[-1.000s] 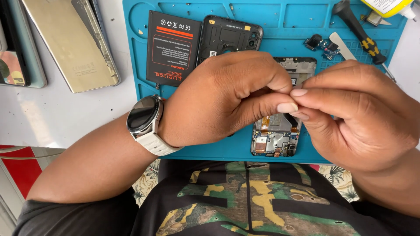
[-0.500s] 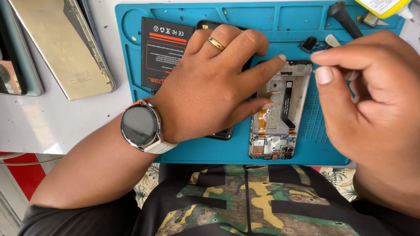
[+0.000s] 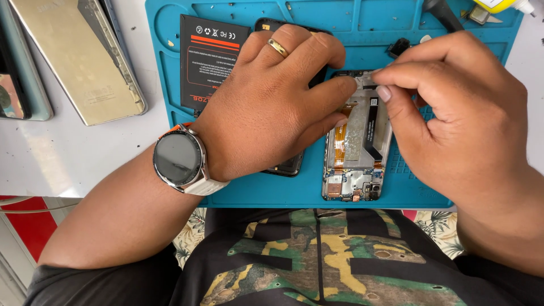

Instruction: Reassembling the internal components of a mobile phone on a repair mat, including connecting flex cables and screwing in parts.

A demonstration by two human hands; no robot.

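Hands (image 3: pixel 272 102), two, on one opened phone (image 3: pixel 358 141)

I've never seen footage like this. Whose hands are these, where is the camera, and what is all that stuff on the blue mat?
The camera sits on the person's head and looks down, so both hands are their own. The left hand, with a ring and a wristwatch, rests on a dark phone part and steadies the opened phone, whose circuit boards and orange ribbon cable show. The right hand pinches something small at the phone's top edge. All this lies on a blue repair mat, with a black battery beside it. Gold and grey phone back covers lie on the white table.
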